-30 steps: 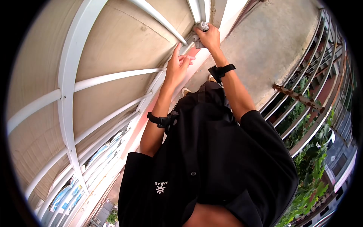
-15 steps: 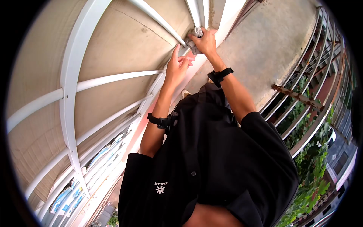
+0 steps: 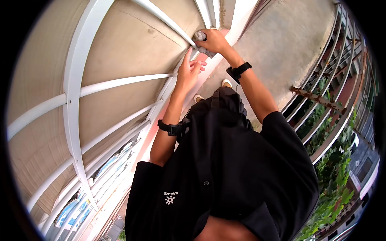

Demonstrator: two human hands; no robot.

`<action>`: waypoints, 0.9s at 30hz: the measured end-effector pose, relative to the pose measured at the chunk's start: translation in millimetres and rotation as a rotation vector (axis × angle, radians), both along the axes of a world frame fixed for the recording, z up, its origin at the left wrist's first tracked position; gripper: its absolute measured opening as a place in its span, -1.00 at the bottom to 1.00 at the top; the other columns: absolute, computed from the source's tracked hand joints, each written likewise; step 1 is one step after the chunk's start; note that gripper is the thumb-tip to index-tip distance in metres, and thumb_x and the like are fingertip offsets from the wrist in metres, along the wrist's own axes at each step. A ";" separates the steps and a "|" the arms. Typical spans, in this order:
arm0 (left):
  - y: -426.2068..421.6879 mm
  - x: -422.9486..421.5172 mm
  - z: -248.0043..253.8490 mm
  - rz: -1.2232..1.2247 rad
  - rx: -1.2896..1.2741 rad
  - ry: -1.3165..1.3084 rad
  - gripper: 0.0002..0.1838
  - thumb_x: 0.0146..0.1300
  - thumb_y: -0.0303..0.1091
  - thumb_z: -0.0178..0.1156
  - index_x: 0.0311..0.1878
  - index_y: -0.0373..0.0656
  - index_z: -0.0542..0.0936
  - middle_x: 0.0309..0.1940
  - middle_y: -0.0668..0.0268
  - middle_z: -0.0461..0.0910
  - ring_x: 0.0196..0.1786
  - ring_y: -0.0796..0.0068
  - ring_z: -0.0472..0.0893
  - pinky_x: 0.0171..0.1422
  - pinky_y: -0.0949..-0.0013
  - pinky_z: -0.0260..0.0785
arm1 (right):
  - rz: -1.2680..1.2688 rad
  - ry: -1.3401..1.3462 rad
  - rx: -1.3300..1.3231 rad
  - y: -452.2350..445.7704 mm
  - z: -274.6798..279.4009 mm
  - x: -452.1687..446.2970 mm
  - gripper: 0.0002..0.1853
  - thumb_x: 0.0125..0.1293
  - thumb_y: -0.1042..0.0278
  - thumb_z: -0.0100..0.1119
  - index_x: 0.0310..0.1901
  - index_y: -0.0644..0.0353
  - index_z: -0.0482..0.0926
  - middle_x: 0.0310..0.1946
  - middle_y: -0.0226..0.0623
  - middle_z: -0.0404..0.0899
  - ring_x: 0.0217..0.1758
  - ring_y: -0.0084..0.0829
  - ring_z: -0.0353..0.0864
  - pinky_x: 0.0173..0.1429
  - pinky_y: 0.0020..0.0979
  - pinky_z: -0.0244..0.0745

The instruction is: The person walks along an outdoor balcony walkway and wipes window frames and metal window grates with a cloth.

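Observation:
A crumpled grey cloth (image 3: 200,37) is bunched under the fingers of my right hand (image 3: 216,41), pressed on the sill at the foot of the white bars. Part of the cloth hangs over the sill's edge, and the palm side of the hand is hidden. Just below it, my left hand (image 3: 188,76) holds nothing. Its index finger stretches up beside the lower end of a white bar (image 3: 171,25), while the other fingers are loosely bent and apart.
White window bars (image 3: 72,80) run along the left in front of a beige surface (image 3: 128,44). Concrete floor (image 3: 277,48) lies to the right, bounded by a rusty metal railing (image 3: 317,100) with green leaves (image 3: 331,176) beyond. Two light shoes (image 3: 226,83) show below my hands.
My right hand has shifted slightly left with the cloth, which is now bunched nearer the bar's end. My left hand has barely moved. A second shoe has come into view.

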State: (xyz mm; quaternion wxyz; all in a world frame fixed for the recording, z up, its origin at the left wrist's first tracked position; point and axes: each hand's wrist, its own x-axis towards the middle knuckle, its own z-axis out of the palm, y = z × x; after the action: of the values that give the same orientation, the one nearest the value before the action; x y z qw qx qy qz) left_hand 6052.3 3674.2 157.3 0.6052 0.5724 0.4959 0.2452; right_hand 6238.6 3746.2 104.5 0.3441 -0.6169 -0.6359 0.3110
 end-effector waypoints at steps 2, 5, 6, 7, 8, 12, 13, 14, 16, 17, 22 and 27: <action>0.2 1.6 -2.0 0.000 -0.016 0.020 -0.31 0.54 -0.45 0.03 0.63 -0.25 0.00 -0.10 0.13 0.75 -0.20 0.46 0.70 -0.05 0.39 0.53 | 0.013 -0.102 0.059 -1.9 4.2 -2.2 -0.61 0.13 0.12 0.41 -0.16 0.31 0.69 -0.33 0.12 0.69 -0.17 0.08 0.69 0.00 -0.07 0.57; -1.5 0.5 -0.9 0.002 -0.054 0.012 -0.32 0.54 -0.44 0.02 0.62 -0.26 0.01 -0.10 0.13 0.75 -0.20 0.46 0.70 -0.04 0.38 0.53 | -0.038 -0.166 0.067 -6.4 4.6 -9.1 -0.69 0.12 0.25 0.34 -0.14 0.24 0.66 -0.22 0.01 0.71 -0.14 0.06 0.72 0.03 -0.06 0.61; -0.9 -0.2 -1.1 0.000 -0.053 0.013 -0.32 0.54 -0.44 0.02 0.62 -0.26 0.01 -0.10 0.13 0.75 -0.20 0.46 0.70 -0.04 0.38 0.53 | -0.064 -0.197 0.070 -8.0 2.9 -11.9 -0.68 0.13 0.26 0.33 -0.13 0.26 0.64 -0.19 0.01 0.69 -0.13 0.07 0.70 0.04 -0.06 0.59; -3.0 -2.7 -2.0 -0.012 -0.045 0.029 -0.32 0.54 -0.42 0.03 0.62 -0.26 0.02 -0.07 0.10 0.74 -0.17 0.46 0.69 -0.01 0.39 0.52 | -0.113 -0.173 0.086 -13.0 3.2 -15.1 -0.70 0.11 0.29 0.32 -0.14 0.25 0.62 -0.15 -0.04 0.69 -0.13 0.07 0.70 0.03 -0.04 0.60; -6.1 -5.6 -2.7 -0.022 -0.038 0.044 -0.32 0.54 -0.39 0.04 0.62 -0.27 0.03 -0.04 0.08 0.73 -0.14 0.46 0.68 0.02 0.39 0.52 | -0.113 -0.172 0.079 -18.8 3.7 -19.2 -0.70 0.11 0.29 0.32 -0.14 0.25 0.62 -0.15 -0.04 0.69 -0.13 0.07 0.70 0.03 -0.04 0.60; -15.7 -18.0 -10.2 -0.011 -0.015 0.029 -0.36 0.56 -0.41 0.02 0.60 -0.27 0.06 -0.08 0.13 0.74 -0.20 0.48 0.69 -0.02 0.38 0.53 | -0.400 -0.162 0.114 -15.7 0.5 -14.0 -0.71 0.09 0.31 0.38 -0.21 0.29 0.57 -0.17 -0.03 0.69 -0.20 0.05 0.72 -0.10 -0.02 0.63; -17.7 -21.0 -10.5 0.005 -0.016 0.029 -0.36 0.56 -0.41 0.03 0.59 -0.27 0.06 -0.08 0.13 0.74 -0.20 0.48 0.69 -0.02 0.38 0.53 | -0.468 -0.173 0.161 -11.5 -4.2 -7.6 -0.71 0.09 0.31 0.39 -0.22 0.29 0.59 -0.20 -0.01 0.69 -0.24 0.06 0.72 -0.12 -0.03 0.63; -18.6 -23.8 -10.2 0.020 -0.016 0.028 -0.36 0.57 -0.40 0.04 0.59 -0.27 0.07 -0.07 0.13 0.74 -0.20 0.48 0.69 -0.02 0.39 0.53 | -0.500 -0.143 0.129 -3.8 -6.8 -0.3 -0.73 0.09 0.30 0.39 -0.25 0.29 0.62 -0.24 0.01 0.69 -0.26 0.06 0.71 -0.12 -0.04 0.63; -22.0 -27.3 -8.6 0.033 -0.038 0.042 -0.36 0.57 -0.38 0.03 0.59 -0.28 0.07 -0.05 0.10 0.74 -0.16 0.46 0.69 0.03 0.38 0.53 | -0.485 -0.078 0.177 -3.5 -13.4 2.8 -0.73 0.08 0.30 0.40 -0.26 0.31 0.64 -0.27 0.02 0.69 -0.25 0.06 0.71 -0.10 -0.06 0.62; -23.6 -26.9 -8.1 0.041 -0.061 0.057 -0.36 0.57 -0.37 0.03 0.60 -0.28 0.07 -0.04 0.07 0.73 -0.13 0.44 0.69 0.07 0.37 0.53 | -0.484 -0.080 0.176 -4.7 -16.2 0.8 -0.73 0.08 0.30 0.40 -0.26 0.31 0.64 -0.27 0.02 0.69 -0.25 0.06 0.71 -0.10 -0.06 0.62; -26.4 -21.9 -9.7 0.029 -0.083 0.054 -0.37 0.57 -0.37 0.01 0.59 -0.29 0.08 -0.03 0.07 0.73 -0.13 0.42 0.69 0.08 0.36 0.53 | -0.274 0.019 0.046 -17.8 -10.8 -11.2 -0.72 0.08 0.24 0.43 -0.24 0.25 0.69 -0.28 0.01 0.71 -0.23 0.06 0.71 -0.07 -0.06 0.60; -27.1 -14.7 -7.4 -0.016 -0.079 0.074 -0.37 0.57 -0.38 0.00 0.59 -0.30 0.08 -0.03 0.08 0.73 -0.12 0.42 0.69 0.09 0.36 0.53 | -0.077 0.022 0.041 -16.6 -9.1 -6.3 -0.69 0.15 0.17 0.42 -0.17 0.20 0.71 -0.26 -0.02 0.72 -0.16 0.03 0.71 -0.04 -0.07 0.60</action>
State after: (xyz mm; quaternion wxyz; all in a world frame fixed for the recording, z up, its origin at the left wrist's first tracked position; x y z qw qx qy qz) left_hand 6037.6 3647.2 149.9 0.6104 0.5607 0.5228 0.1994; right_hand 6232.2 3729.5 95.4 0.3754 -0.6302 -0.6141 0.2912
